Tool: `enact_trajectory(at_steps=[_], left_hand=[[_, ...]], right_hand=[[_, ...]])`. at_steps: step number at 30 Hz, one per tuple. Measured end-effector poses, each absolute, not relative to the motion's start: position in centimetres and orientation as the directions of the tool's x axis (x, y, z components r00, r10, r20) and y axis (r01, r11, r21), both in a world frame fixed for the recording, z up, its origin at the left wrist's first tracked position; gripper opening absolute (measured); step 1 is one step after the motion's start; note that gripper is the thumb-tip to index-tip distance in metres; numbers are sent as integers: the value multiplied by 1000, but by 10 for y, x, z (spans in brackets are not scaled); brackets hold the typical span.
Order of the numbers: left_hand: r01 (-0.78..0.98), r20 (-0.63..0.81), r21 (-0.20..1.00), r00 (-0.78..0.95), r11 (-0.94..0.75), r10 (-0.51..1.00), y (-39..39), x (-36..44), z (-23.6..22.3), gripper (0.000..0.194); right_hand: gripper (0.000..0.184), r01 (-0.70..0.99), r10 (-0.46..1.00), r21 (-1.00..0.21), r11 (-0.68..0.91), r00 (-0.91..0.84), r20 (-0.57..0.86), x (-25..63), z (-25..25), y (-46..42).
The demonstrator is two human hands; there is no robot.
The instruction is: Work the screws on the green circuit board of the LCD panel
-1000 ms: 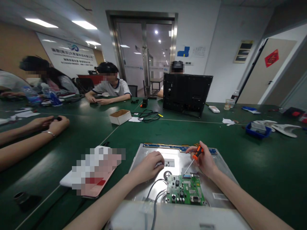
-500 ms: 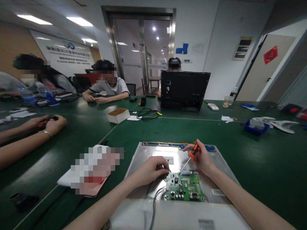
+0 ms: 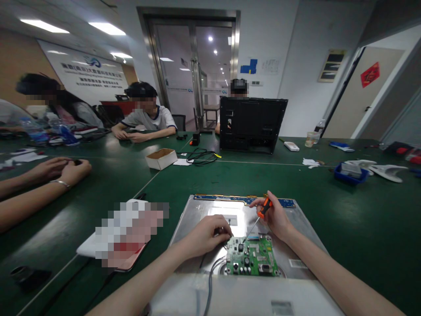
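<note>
My right hand (image 3: pixel 276 219) grips a screwdriver (image 3: pixel 265 208) with an orange and black handle. Its thin shaft slants down to the upper edge of a green circuit board (image 3: pixel 252 256). My left hand (image 3: pixel 213 233) is closed in a pinch at the board's upper left corner; what lies between the fingertips is hidden. The board rests on the silvery metal back of a flat display panel (image 3: pixel 194 215). A narrow blue circuit strip (image 3: pixel 226 200) runs along the panel's far edge. From the board's left side a grey cable (image 3: pixel 210 287) leads toward me.
Left of the panel lie a white and pink item (image 3: pixel 138 248), partly blurred, and a dark round part (image 3: pixel 28 276). Farther off are an open box (image 3: pixel 161 159), a black cable (image 3: pixel 200 156), a black monitor housing (image 3: pixel 253 125) and a blue tray (image 3: pixel 350 174). Co-workers sit around the green table.
The screwdriver tip has shifted slightly left along the board's upper edge. My left hand stays at the corner. The whole view has moved very slightly.
</note>
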State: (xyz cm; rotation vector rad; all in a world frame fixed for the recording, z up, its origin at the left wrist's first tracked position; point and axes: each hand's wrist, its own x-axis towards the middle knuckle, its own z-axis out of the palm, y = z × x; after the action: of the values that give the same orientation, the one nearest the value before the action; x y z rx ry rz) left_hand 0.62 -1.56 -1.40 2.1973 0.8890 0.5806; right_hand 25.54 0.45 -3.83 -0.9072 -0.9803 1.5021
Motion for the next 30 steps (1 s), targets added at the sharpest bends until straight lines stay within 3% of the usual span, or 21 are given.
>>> enact_trajectory(at_steps=[30], left_hand=[[439, 113, 743, 662, -505, 741, -15, 6, -13, 10]], right_hand=[[63, -366, 988, -926, -94, -146, -43, 254, -35, 4]])
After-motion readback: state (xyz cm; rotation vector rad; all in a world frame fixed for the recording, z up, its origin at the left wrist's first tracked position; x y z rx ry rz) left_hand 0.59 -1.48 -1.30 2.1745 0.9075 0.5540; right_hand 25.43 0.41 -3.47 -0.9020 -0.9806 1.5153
